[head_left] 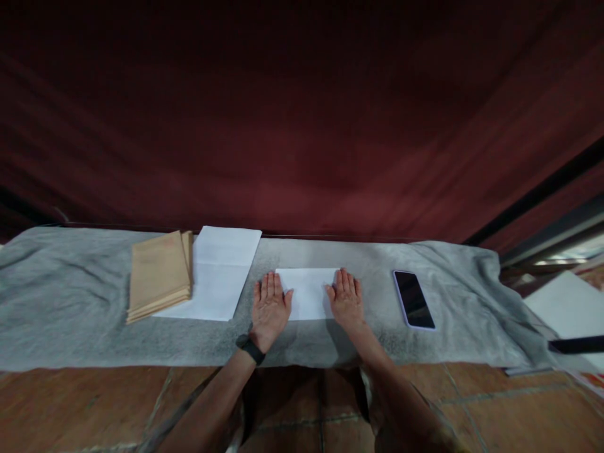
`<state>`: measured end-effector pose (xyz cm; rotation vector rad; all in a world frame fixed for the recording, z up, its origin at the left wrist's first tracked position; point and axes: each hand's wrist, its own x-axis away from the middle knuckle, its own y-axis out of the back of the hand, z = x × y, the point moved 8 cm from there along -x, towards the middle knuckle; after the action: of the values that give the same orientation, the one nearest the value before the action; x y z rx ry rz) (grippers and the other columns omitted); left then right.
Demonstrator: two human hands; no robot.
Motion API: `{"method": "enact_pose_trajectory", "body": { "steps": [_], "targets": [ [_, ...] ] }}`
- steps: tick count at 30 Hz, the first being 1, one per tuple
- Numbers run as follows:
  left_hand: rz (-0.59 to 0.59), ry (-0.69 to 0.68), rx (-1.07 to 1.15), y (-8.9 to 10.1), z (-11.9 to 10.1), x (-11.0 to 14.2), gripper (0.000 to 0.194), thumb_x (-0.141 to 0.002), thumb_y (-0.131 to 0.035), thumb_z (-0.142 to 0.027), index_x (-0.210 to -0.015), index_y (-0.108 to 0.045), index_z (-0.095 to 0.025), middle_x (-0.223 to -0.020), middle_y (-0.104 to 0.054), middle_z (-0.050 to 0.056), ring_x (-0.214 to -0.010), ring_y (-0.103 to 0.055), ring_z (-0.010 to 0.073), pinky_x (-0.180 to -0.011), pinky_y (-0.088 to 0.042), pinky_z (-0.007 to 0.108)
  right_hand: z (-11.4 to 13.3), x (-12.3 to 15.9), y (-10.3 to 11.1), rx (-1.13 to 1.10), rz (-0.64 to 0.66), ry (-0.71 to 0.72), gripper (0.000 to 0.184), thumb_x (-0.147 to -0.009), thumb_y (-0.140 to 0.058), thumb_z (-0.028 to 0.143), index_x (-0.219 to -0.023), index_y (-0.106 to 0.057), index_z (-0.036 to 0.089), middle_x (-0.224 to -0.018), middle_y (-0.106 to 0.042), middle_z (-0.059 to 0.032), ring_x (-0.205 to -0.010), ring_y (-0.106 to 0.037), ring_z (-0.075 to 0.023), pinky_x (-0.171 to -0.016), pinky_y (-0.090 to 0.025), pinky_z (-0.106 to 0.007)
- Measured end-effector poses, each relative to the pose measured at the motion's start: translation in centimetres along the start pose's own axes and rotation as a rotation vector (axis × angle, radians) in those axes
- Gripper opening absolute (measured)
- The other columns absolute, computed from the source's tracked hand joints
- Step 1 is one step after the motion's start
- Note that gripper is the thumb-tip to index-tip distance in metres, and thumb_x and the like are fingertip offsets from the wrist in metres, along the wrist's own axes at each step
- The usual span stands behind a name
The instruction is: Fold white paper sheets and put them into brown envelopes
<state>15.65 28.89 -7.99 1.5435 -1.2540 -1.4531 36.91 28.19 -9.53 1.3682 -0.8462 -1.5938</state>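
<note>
A small white sheet of paper [309, 294] lies flat on the grey cloth [311, 346] in front of me, possibly folded. My left hand [271, 305] rests palm down over its left edge, fingers stretched forward and thumb pointing inward. On the opposite edge lies my right hand [346, 301], also flat with its fingers extended. Neither hand grips anything. The middle of the paper shows between the two thumbs. A dark watch [250, 348] is on my left wrist.
Left of my hands are larger white sheets [224, 270], partly under a stack of brown envelopes [159, 270]. To the right lies a phone [414, 299] in a purple case. A dark red wall [302, 138] stands right behind the cloth-covered surface. Tiled floor [94, 402] is below.
</note>
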Motion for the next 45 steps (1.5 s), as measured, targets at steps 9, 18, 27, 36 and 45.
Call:
{"method": "enact_pose_trajectory", "body": {
  "steps": [9, 18, 27, 36, 45],
  "targets": [
    [0.167, -0.213, 0.052, -2.2, -6.4, 0.2, 0.059, -0.098, -0.028, -0.019, -0.155, -0.031, -0.009, -0.161, -0.033, 0.015, -0.153, -0.023, 0.0257, -0.124, -0.024, 0.052, 6.1, 0.1, -0.9, -0.191, 0.225, 0.162, 0.055, -0.107, -0.021, 0.034, -0.154, -0.038, 0.011, -0.159, -0.037, -0.0126, -0.149, -0.031, -0.0226, -0.122, -0.027, -0.045],
    [0.118, -0.142, 0.019, -1.9, -4.0, -0.2, 0.059, -0.101, -0.029, -0.031, -0.152, -0.036, -0.003, -0.159, -0.036, 0.019, -0.151, -0.028, 0.0265, -0.124, -0.024, 0.047, 4.1, 0.8, -0.9, -0.103, 0.135, 0.124, 0.057, -0.107, -0.033, 0.040, -0.153, -0.038, 0.008, -0.158, -0.038, -0.0181, -0.148, -0.034, -0.0280, -0.120, -0.026, -0.048],
    [0.053, -0.080, -0.003, -1.2, -1.2, -0.3, 0.065, -0.102, -0.027, -0.042, -0.151, -0.037, 0.000, -0.157, -0.037, 0.022, -0.151, -0.027, 0.0309, -0.122, -0.027, 0.051, 1.2, 1.3, -0.3, -0.059, 0.103, 0.095, 0.062, -0.107, -0.028, 0.044, -0.155, -0.032, 0.005, -0.157, -0.037, -0.0217, -0.145, -0.037, -0.0309, -0.118, -0.027, -0.052],
    [0.071, -0.003, -0.030, -0.6, 0.8, -0.5, 0.063, -0.101, -0.028, -0.039, -0.151, -0.038, -0.001, -0.157, -0.038, 0.021, -0.148, -0.033, 0.0326, -0.123, -0.023, 0.054, -0.7, 1.9, 0.5, -0.013, 0.052, 0.037, 0.066, -0.106, -0.026, 0.046, -0.153, -0.036, 0.000, -0.154, -0.041, -0.0249, -0.144, -0.039, -0.0355, -0.117, -0.029, -0.055],
    [0.186, -0.348, 0.119, -0.3, -7.1, 1.1, 0.059, -0.103, -0.033, -0.039, -0.153, -0.034, -0.009, -0.160, -0.036, 0.016, -0.152, -0.025, 0.0251, -0.124, -0.024, 0.049, 2.6, -0.2, 0.3, -0.091, 0.109, 0.100, 0.057, -0.107, -0.027, 0.037, -0.152, -0.038, 0.004, -0.158, -0.036, -0.0207, -0.148, -0.032, -0.0315, -0.118, -0.029, -0.053]
  ]
}}
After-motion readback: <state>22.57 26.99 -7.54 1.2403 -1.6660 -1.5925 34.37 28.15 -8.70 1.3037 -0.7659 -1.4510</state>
